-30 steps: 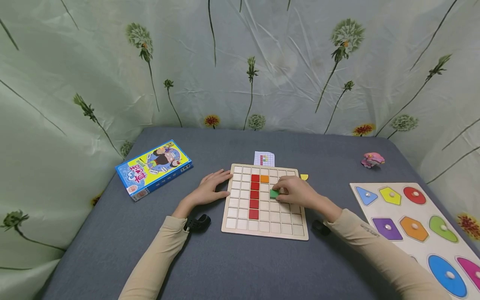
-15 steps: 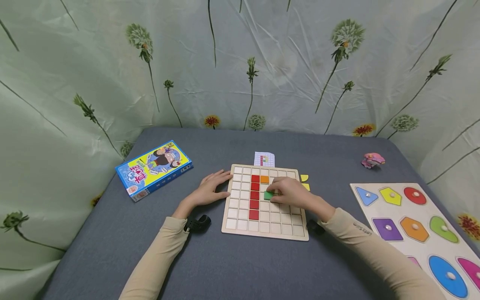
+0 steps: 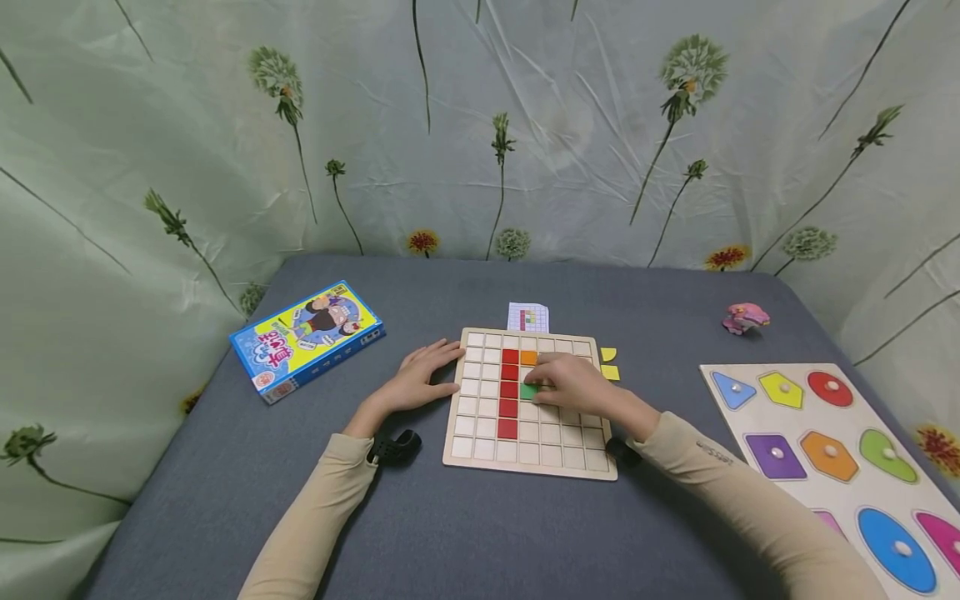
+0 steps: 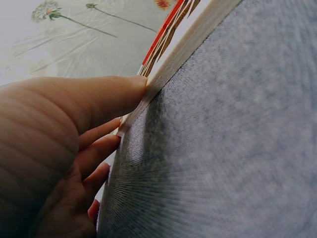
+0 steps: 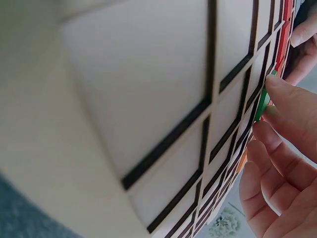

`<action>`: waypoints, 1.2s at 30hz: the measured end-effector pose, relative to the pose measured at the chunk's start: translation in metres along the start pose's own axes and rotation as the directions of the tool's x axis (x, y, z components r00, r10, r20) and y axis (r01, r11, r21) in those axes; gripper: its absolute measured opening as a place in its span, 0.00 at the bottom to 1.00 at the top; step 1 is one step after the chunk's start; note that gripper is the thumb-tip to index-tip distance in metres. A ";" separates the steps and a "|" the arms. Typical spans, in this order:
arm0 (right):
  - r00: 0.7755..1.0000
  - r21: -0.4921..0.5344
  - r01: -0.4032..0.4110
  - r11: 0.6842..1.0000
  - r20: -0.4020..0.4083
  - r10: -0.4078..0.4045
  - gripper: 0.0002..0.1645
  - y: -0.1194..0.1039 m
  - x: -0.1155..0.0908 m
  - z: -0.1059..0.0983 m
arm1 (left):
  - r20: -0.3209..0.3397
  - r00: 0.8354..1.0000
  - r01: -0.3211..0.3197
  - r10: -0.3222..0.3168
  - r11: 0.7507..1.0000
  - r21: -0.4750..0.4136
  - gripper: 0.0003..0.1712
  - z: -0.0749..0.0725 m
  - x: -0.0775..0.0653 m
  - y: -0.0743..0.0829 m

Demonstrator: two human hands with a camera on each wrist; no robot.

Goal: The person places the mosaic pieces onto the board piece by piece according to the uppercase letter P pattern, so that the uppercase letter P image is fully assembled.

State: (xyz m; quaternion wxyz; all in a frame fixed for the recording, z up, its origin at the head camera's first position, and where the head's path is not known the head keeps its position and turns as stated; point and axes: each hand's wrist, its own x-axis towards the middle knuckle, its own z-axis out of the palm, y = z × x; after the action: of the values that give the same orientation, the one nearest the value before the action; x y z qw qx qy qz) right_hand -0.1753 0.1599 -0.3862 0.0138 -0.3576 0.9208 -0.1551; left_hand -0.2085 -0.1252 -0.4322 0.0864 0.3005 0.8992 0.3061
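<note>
A pale wooden grid board (image 3: 528, 472) lies on the table with a column of red square tiles (image 3: 507, 408) and one orange tile (image 3: 528, 357) in its cells. My right hand (image 3: 577, 386) pinches a green square tile (image 3: 528, 392) by its edge, in the column just right of the red ones. In the right wrist view, thumb and forefinger meet on that green tile (image 5: 261, 105), and the other fingers bend loosely. With fingers extended, my left hand (image 3: 420, 375) rests against the board's left edge, its thumb (image 4: 131, 89) touching the side in the left wrist view.
Behind the board lies a small printed card (image 3: 528, 317). Two yellow pieces (image 3: 610, 372) are at the board's right edge. A blue and yellow box (image 3: 307, 337) sits at left. To the right are a shape puzzle board (image 3: 795, 421) and a pink toy (image 3: 746, 318).
My right hand has moved left over the board, bringing the green tile to the column beside the red tiles. More of the yellow pieces now shows. The left hand has stayed in place.
</note>
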 end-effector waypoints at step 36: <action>0.941 -0.019 -0.256 0.967 -0.232 0.245 0.10 0.046 -0.037 -0.020 | 0.004 1.000 0.010 -0.010 1.000 -0.016 0.36 -0.001 -0.001 0.001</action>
State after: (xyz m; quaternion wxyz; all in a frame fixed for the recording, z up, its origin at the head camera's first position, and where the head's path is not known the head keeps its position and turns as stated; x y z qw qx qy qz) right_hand -0.1802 0.2221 -0.3844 -0.0810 -0.2178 0.9577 -0.1695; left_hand -0.2078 -0.1254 -0.4306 0.0921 0.2959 0.8981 0.3120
